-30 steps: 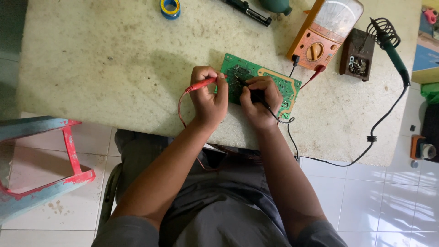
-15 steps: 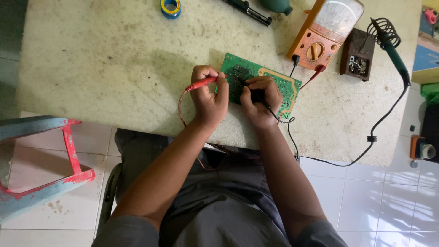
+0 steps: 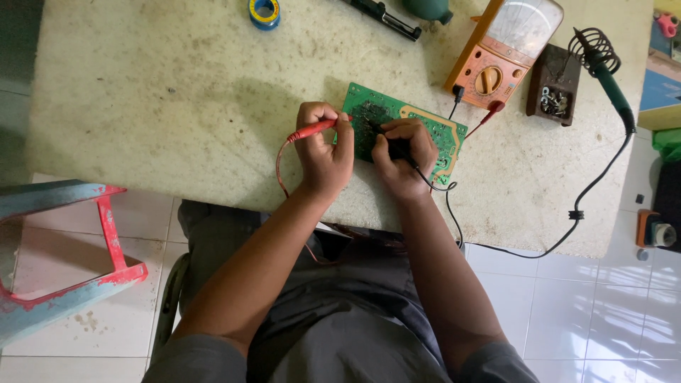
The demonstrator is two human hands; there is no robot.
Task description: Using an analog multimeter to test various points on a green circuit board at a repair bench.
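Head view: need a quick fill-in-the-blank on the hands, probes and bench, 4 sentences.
1. The left hand holds the ____ probe.
2. Both hands press probe tips onto the green ____.
3. The right hand holds the ____ probe.
4. The soldering iron rests in a coiled stand to the ____ of the orange meter in the picture.

Missing words: red; circuit board; black; right
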